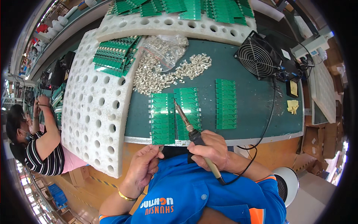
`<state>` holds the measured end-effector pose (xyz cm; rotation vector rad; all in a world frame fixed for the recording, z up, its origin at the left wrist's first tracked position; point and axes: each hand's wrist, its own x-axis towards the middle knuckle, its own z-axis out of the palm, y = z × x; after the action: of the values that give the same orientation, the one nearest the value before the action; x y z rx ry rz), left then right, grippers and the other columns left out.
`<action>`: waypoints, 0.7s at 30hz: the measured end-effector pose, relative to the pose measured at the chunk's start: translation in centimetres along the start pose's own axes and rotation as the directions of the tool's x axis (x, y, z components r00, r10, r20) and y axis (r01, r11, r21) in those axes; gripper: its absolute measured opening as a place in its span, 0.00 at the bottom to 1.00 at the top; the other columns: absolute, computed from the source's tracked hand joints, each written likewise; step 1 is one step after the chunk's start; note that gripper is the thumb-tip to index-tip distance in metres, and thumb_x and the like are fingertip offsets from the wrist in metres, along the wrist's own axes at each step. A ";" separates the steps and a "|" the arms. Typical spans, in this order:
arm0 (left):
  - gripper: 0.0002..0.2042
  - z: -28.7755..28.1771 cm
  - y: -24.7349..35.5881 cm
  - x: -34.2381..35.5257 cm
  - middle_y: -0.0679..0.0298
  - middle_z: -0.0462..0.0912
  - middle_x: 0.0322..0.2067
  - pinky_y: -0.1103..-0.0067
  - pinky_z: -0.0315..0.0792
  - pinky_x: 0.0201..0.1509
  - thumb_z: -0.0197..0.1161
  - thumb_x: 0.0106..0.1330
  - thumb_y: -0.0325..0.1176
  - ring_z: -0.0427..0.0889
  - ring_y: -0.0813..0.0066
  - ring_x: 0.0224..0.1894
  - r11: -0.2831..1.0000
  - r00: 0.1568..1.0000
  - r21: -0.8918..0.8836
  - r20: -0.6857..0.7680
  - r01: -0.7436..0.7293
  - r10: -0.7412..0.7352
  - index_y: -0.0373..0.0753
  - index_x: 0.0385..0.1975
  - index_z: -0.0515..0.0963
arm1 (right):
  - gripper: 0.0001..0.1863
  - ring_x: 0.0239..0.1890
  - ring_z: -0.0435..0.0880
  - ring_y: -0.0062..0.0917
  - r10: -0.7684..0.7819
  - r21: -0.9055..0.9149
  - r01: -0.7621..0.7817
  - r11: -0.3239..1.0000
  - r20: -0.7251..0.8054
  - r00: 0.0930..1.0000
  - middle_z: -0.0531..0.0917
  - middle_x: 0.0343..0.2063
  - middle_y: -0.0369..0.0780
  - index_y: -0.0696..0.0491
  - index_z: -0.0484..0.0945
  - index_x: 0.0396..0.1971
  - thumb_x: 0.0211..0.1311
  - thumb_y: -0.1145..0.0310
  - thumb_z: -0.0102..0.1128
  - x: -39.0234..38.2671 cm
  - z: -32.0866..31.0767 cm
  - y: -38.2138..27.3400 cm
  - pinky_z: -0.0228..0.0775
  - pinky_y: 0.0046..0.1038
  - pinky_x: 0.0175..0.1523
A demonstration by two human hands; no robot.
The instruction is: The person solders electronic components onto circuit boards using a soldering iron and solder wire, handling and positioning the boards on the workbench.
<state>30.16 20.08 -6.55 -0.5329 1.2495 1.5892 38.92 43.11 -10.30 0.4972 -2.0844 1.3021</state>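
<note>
My right hand [210, 149] grips a soldering iron [197, 138], its tip pointing up between two green circuit board panels, close to the inner edge of the left panel [162, 119]. The middle panel [187, 114] lies just beside it, and a third [225, 103] is farther right. My left hand [145, 164] is closed in a pinch just below the left panel's front edge; what it holds, if anything, is too small to make out. Behind the panels spreads a pile of small pale metallic parts [149, 78], with a clear plastic bag [169, 52] among them.
Perforated white foam sheets [91, 123] at left and back bear stacked boards [113, 56]. A black fan [255, 56], its cable and yellow sponges [292, 106] are at right on the green bench [272, 123]. A co-worker [44, 149] sits at far left, beside the foam.
</note>
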 end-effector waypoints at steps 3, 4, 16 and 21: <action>0.10 0.1 0.1 0.0 0.69 0.81 0.29 0.89 0.51 0.15 0.56 0.75 0.36 0.56 0.91 0.13 1.000 1.000 -0.003 0.019 0.021 -0.021 0.36 0.44 0.76 | 0.22 0.20 0.73 0.34 0.070 0.089 -0.072 0.993 0.029 0.997 0.74 0.22 0.40 0.54 0.72 0.49 0.53 0.76 0.69 -0.4 -0.4 -0.7 0.67 0.36 0.27; 0.10 0.2 0.2 0.0 0.69 0.81 0.29 0.89 0.51 0.15 0.56 0.75 0.36 0.56 0.91 0.13 0.999 0.999 -0.009 0.007 0.032 -0.032 0.36 0.44 0.76 | 0.21 0.21 0.76 0.36 0.127 0.164 -0.135 0.977 0.060 0.990 0.77 0.23 0.41 0.54 0.72 0.49 0.55 0.76 0.68 -0.4 -0.6 -0.9 0.69 0.36 0.28; 0.15 -0.1 0.4 -0.2 0.72 0.79 0.26 0.89 0.47 0.14 0.57 0.73 0.36 0.53 0.91 0.12 0.999 0.999 0.030 -0.023 0.038 -0.037 0.34 0.52 0.77 | 0.18 0.30 0.87 0.39 0.178 0.918 0.212 0.336 -0.283 0.942 0.84 0.34 0.56 0.66 0.67 0.50 0.67 0.74 0.61 6.0 0.2 -8.4 0.81 0.29 0.32; 0.14 0.1 0.6 -0.2 0.68 0.80 0.26 0.90 0.48 0.14 0.55 0.74 0.33 0.54 0.92 0.12 0.999 0.998 -0.024 -0.035 0.048 -0.049 0.32 0.53 0.76 | 0.08 0.21 0.80 0.29 0.261 0.940 0.336 0.062 -0.340 0.904 0.82 0.27 0.49 0.65 0.73 0.38 0.65 0.77 0.61 6.8 1.3 -10.4 0.72 0.27 0.25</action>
<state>29.75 20.06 -6.08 -0.6037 1.2369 1.5610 39.85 37.44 0.81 0.6947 -0.3723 2.4651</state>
